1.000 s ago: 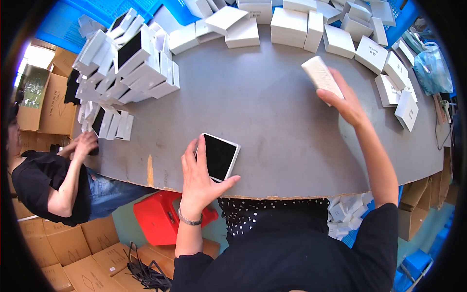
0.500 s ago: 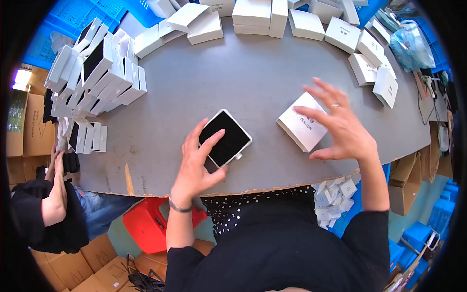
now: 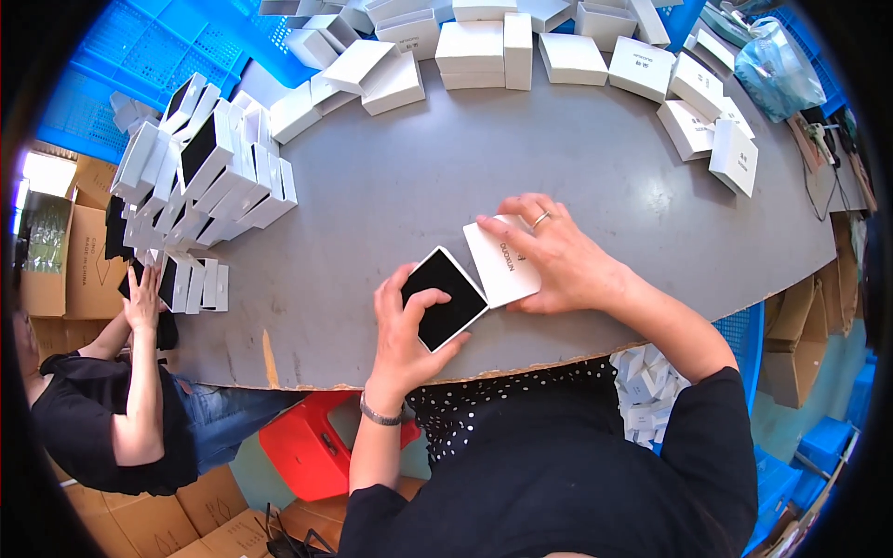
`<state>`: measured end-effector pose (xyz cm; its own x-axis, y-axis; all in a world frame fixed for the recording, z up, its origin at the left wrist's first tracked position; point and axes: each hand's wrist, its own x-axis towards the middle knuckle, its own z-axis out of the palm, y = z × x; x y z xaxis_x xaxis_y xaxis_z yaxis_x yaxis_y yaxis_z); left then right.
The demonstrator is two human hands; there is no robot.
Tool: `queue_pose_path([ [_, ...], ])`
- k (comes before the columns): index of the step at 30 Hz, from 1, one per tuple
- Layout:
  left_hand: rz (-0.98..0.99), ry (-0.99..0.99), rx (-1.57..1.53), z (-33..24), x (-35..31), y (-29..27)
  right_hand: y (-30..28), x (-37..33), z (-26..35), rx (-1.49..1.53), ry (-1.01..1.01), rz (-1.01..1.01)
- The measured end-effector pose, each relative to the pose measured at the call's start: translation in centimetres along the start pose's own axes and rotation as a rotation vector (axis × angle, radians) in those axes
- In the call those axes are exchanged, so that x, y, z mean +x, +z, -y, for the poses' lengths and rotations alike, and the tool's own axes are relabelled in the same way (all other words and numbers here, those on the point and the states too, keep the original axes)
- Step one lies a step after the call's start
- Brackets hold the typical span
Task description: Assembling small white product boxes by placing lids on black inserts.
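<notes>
While the left hand (image 3: 406,335) cups a black-faced box (image 3: 459,305), the right hand (image 3: 563,260) pinches a printed box (image 3: 498,268)

Because both pieces are angled toward each other near the close edge of the desk (image 3: 372,205), their neighbouring corners seem to meet, though I cannot tell whether they touch. The black-faced box is a flat square with a thin white rim around a dark, matte face. The left hand curls around its side, one bent finger resting on the black and the thumb along the lower edge. The printed box is smooth, white and sharp-cornered, with dark lettering on top; the right hand grips it between fingers at the far edge and thumb at the near edge.

Beneath them the desk has a smooth grey surface, scuffed in places, and a rough brownish rim. To the left leans a jagged stack of white boxes (image 3: 219,177), several showing black faces. A curved row of plain white boxes (image 3: 470,58) lines the far side, below lattice-walled blue plastic crates (image 3: 163,46). At right sits a crumpled, see-through bluish bag (image 3: 779,70).
</notes>
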<state>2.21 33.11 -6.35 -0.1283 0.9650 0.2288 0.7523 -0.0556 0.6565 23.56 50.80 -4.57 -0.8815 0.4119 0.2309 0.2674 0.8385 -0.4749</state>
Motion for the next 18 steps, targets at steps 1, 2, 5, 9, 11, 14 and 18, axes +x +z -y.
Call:
queue_pose_path([
  [1,0.0,-0.002,0.0,-0.1,-0.1,0.0,0.0,-0.1,0.0,0.016,-0.034,0.016],
  [2,0.02,0.033,0.016,-0.2,-0.1,0.0,-0.1,-0.2,-0.1,0.016,-0.035,0.018],
  [5,0.082,0.124,-0.004,0.1,0.3,0.1,-0.3,0.2,0.0,0.062,-0.199,0.096],
  [9,0.085,0.142,-0.015,0.0,0.4,-0.2,-0.7,0.7,0.3,0.117,-0.185,0.108],
  [11,0.063,0.076,-0.049,-0.3,0.3,-0.1,0.0,0.8,1.3,0.144,-0.199,0.122],
  [14,0.094,0.107,-0.057,0.2,0.9,1.7,1.3,-0.2,2.7,0.089,-0.018,0.015],
  [18,-0.107,0.105,-0.145,-2.1,1.6,5.0,2.5,-0.1,3.8,0.027,-0.088,0.009],
])
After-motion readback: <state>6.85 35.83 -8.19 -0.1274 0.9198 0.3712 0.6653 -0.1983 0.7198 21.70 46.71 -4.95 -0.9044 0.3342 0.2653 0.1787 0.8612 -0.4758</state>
